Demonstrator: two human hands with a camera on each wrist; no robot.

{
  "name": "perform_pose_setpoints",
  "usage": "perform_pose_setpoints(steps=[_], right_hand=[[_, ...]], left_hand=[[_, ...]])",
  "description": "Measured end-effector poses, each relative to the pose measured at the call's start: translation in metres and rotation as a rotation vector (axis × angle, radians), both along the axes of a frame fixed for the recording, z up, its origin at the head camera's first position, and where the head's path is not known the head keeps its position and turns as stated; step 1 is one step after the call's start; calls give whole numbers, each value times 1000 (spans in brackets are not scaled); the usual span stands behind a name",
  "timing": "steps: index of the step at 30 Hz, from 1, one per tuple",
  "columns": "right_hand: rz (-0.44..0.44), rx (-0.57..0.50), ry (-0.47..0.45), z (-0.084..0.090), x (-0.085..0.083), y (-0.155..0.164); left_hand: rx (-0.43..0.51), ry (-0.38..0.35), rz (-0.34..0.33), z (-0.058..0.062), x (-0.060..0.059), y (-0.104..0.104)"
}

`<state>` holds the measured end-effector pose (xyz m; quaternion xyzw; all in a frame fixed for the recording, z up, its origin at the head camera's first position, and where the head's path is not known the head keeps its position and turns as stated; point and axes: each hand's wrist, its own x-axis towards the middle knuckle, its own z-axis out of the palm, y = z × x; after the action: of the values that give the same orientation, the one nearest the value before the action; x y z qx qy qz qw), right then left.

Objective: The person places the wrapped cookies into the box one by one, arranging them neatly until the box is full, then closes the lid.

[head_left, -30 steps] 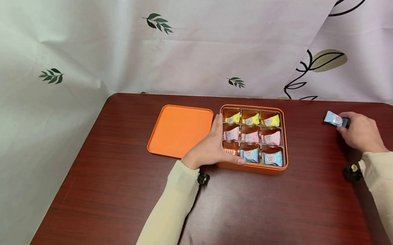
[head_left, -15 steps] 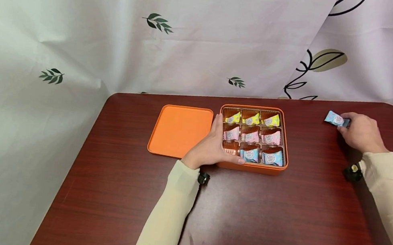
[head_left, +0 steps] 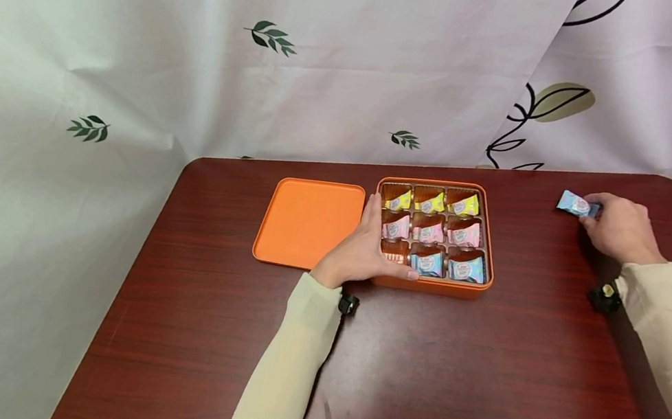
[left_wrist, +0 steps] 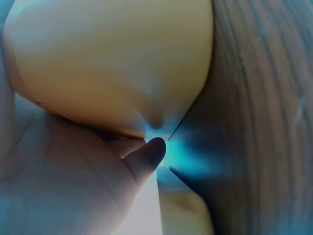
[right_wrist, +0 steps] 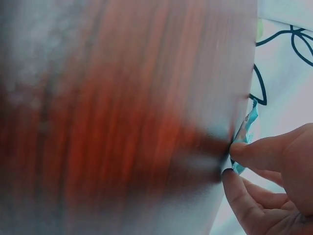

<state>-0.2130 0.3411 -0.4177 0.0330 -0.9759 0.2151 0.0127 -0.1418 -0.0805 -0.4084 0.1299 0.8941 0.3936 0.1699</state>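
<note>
In the head view an orange box point(head_left: 427, 287) lies uncovered, its divided tray holding yellow packets point(head_left: 430, 203) at the back, pink packets point(head_left: 428, 232) in the middle and blue packets point(head_left: 426, 264) in front. The front-left compartment shows a ribbed orange bottom, partly behind my left hand point(head_left: 359, 250). That hand rests around the box's front-left corner, fingers straight along the left side and thumb along the front rim. Far to the right, my right hand point(head_left: 623, 228) pinches a small blue wrapped candy point(head_left: 574, 203) between thumb and fingertips, close over the table.
A flat orange lid point(head_left: 309, 224) lies on the table just left of the box. The dark red wooden table point(head_left: 448, 374) reaches back to a white curtain point(head_left: 328, 63) with leaf prints. Small black cameras point(head_left: 348, 305) are strapped at both wrists.
My right hand and the blue candy have shifted very slightly to the right. The left hand, box and lid stay where they were.
</note>
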Motion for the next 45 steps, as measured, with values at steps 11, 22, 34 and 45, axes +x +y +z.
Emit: perform_pose_setpoints(steps=[11,22,34,45], right_hand=[[21,-21,50,1,1,-3],[25,-37,124,0,1,-7],[32,-72,142,5,6,-12],[38,-64,180,12,13,-23]], left_hand=[[2,-8,1,1,-1,0],[-9,-8,-5,0,-1,0],[15,-1,5,0,0,1],[41,-5,5,0,0,-1]])
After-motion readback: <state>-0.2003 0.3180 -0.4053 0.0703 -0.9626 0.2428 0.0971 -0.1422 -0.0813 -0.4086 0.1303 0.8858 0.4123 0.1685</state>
